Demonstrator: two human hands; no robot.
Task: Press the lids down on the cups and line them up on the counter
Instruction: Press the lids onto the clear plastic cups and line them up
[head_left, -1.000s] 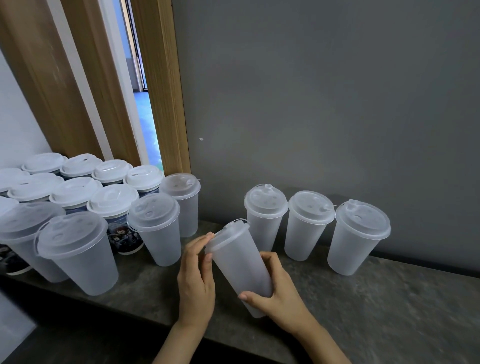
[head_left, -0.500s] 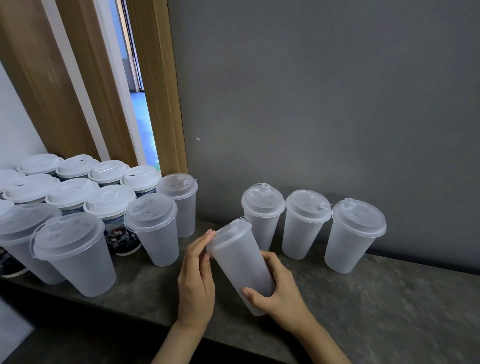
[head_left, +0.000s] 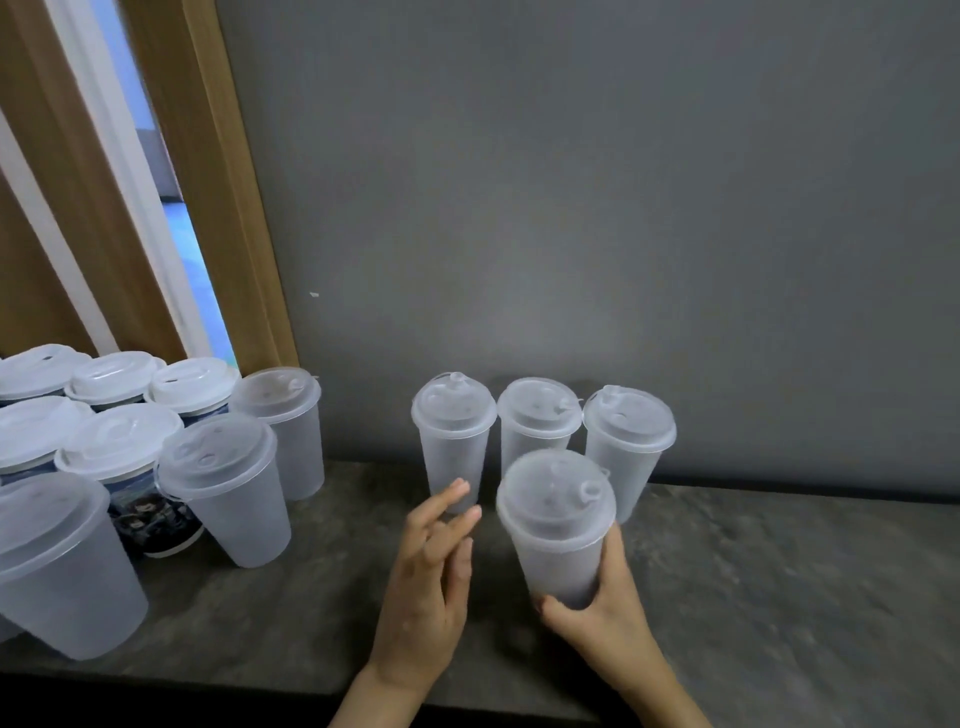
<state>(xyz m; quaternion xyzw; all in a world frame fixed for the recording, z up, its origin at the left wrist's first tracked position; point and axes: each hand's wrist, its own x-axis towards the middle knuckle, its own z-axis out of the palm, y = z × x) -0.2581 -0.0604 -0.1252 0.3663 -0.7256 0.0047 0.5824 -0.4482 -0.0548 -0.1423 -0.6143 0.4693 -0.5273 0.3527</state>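
Grey counter (head_left: 753, 597), right hand (head_left: 602, 618) fingers grasping upright lidded cup (head_left: 558, 540), left hand (head_left: 428, 597) fingers released, extended.

The held cup (head_left: 558, 540) hides part of the middle lined-up cup (head_left: 535, 426); leftmost cups (head_left: 31, 561) run off frame.

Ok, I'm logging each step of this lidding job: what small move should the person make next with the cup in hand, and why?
Probably set the held cup down on the counter, extending the row of three lidded cups by the wall. Its lid looks seated, the right hand grips it upright, and the left hand is open beside it.
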